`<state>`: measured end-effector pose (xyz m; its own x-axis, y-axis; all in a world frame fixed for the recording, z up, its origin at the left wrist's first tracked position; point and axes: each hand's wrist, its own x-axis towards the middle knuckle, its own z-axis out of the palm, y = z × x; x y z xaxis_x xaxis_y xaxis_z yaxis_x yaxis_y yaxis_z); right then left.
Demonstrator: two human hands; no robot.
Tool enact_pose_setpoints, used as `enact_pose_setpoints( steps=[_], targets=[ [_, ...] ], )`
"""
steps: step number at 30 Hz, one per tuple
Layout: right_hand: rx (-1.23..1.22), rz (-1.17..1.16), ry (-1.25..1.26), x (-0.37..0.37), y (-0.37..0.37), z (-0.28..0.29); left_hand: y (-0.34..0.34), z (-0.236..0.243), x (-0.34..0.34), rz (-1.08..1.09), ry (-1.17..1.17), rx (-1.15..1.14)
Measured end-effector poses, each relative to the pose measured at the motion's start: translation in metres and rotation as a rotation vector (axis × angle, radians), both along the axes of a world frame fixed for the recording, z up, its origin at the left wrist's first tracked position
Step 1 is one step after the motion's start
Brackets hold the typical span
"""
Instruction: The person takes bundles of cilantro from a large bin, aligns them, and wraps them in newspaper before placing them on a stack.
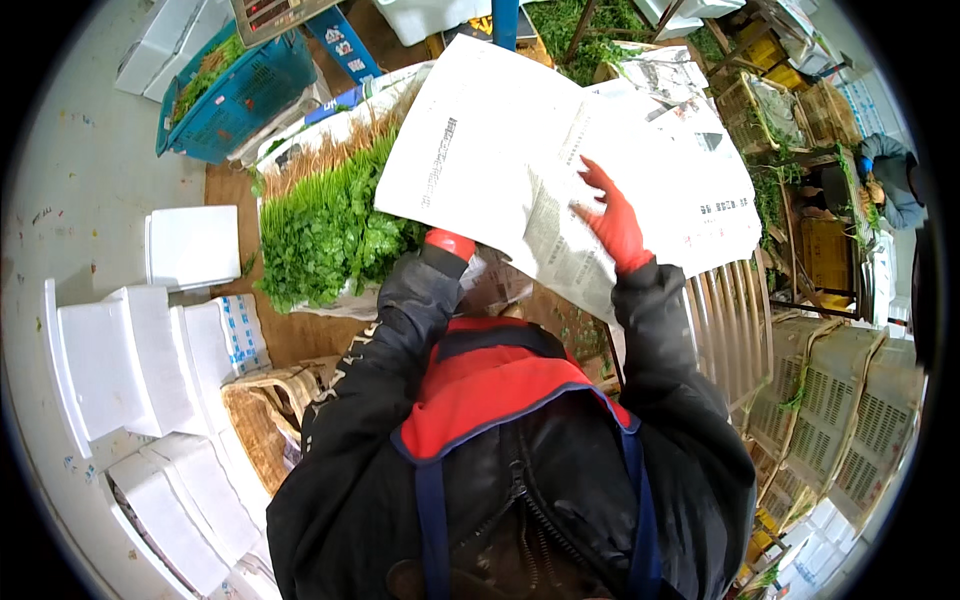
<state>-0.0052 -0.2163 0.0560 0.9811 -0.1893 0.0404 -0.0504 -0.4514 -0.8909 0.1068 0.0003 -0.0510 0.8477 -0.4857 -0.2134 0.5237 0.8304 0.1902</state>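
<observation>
In the head view, the wide newspaper [500, 130] would probably handle best with the hands spread apart and any pull kept gentle and even, so that the thin sheet neither tears nor drags on the greens [335, 215]. The right hand [615, 225] is open, fingers spread over the print, while the left hand [452, 243] goes under the near edge, its fingers hidden, so I cannot tell whether it grips. White with grey print and lightly creased, the newspaper reaches from the white box's [356, 304] right edge to the slatted rack's [735, 325] far edge.
</observation>
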Motion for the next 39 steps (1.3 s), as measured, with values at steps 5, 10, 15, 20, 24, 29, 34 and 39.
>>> enact_pose_setpoints(
  steps=[5,10,15,20,24,29,34,39],
  targets=[
    [-0.278,0.093,-0.237,-0.043,0.065,0.025,-0.039,0.011,-0.026,0.096,-0.319,0.415],
    [-0.044,-0.182,-0.191,-0.056,0.012,0.033,-0.051,0.059,-0.034,0.408,-1.292,1.386],
    [0.334,-0.282,-0.152,-0.040,-0.055,0.106,-0.009,0.205,0.008,-0.138,-1.203,1.436],
    [0.729,-0.234,-0.143,-0.059,-0.178,0.177,0.055,0.278,0.122,-0.247,-1.279,1.196],
    [1.042,-0.231,-0.127,-0.084,-0.264,0.147,0.073,0.325,0.166,-0.110,-0.895,0.962],
    [1.071,-0.409,-0.172,-0.104,-0.302,0.049,0.055,0.257,0.197,0.014,-0.813,1.012],
    [1.146,-0.644,-0.084,-0.145,-0.392,-0.040,0.004,0.101,0.170,-0.066,-0.187,0.869],
    [1.151,-0.896,-0.019,-0.142,-0.352,-0.091,-0.011,0.004,0.059,-0.542,-0.145,0.754]
  ],
)
